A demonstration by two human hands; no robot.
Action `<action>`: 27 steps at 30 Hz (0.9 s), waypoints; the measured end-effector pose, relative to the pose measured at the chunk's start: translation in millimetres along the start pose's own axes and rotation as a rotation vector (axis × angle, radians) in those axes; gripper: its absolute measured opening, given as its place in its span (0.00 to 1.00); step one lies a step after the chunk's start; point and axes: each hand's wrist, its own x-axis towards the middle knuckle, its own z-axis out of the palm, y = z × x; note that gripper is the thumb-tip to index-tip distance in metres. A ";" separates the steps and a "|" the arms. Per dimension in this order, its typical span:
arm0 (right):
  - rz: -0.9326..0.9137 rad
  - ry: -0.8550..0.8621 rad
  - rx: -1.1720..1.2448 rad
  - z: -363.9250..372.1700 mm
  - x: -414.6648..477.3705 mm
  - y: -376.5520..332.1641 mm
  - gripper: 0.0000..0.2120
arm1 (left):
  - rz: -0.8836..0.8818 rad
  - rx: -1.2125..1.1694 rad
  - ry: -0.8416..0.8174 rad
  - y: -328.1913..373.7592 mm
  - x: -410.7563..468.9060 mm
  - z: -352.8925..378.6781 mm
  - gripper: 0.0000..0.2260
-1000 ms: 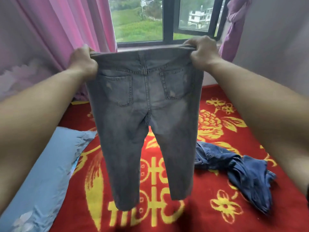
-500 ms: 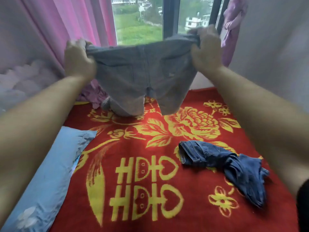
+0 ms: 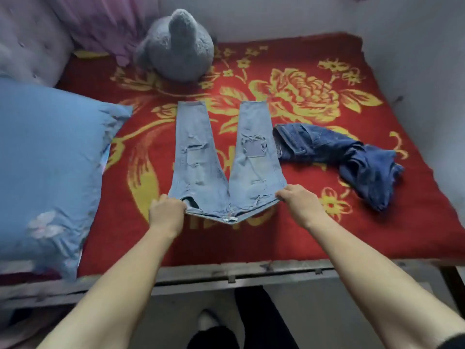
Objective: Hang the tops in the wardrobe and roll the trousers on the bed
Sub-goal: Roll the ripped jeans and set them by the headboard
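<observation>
Only the head view here, looking down at the bed. The light blue ripped jeans (image 3: 226,170) are laid out flat on the red blanket (image 3: 314,238), front side up, with the waistband at the near end and both legs pointing to the far side in a narrow V. The knees and thighs are pretty torn up.

The left hand (image 3: 166,214) has its fingers curled around the left corner of the waistband, and the right hand (image 3: 300,202) is pinching the right corner, so both have a hold on the denim. There's a small button (image 3: 229,219) at the middle of the waistband between them.

Just right of those lies a crumpled pair of dark blue jeans (image 3: 352,157). A big blue pillow (image 3: 50,159) takes up the left side, and a grey plush toy (image 3: 176,46) sits at the far end.

On writing: the blanket has gold flowers and some gold character shapes, but the jeans cover most of them so I can't read any. No brand tags are legible either.
</observation>
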 end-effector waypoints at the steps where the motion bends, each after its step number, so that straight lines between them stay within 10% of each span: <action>1: -0.009 -0.048 -0.043 10.7 -8.5 0.5 0.13 | 0.000 0.007 -0.041 2.5 -6.2 13.0 0.15; 21: 0.005 -0.765 -0.092 256.8 -72.8 39.6 0.18 | 0.105 -0.039 -0.612 102.3 -64.5 248.3 0.14; 27: 0.273 -0.626 0.158 260.6 -49.6 53.8 0.21 | 0.141 -0.314 -0.460 143.5 -38.9 243.3 0.16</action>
